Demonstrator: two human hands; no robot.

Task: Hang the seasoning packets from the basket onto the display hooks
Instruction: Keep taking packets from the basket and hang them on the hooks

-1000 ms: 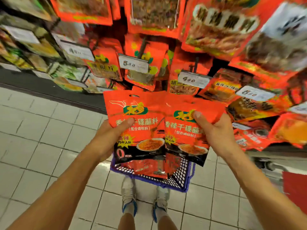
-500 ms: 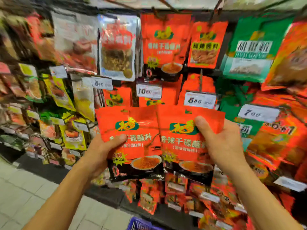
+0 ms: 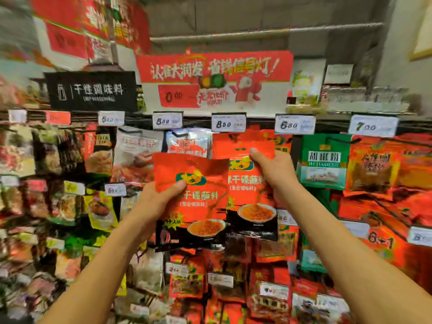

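Two bare forearms reach in from the bottom edge, uncovered to the frame's edge, ending in a left hand and right hand; no sleeves, watch, rings or gloves visible

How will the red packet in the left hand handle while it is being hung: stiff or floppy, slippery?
Probably floppy: the packet bends and creases above the left hand. Likely light, as a thumb-and-finger grip carries it. Its glossy film may be slippery, so it could slide while being threaded on a hook.
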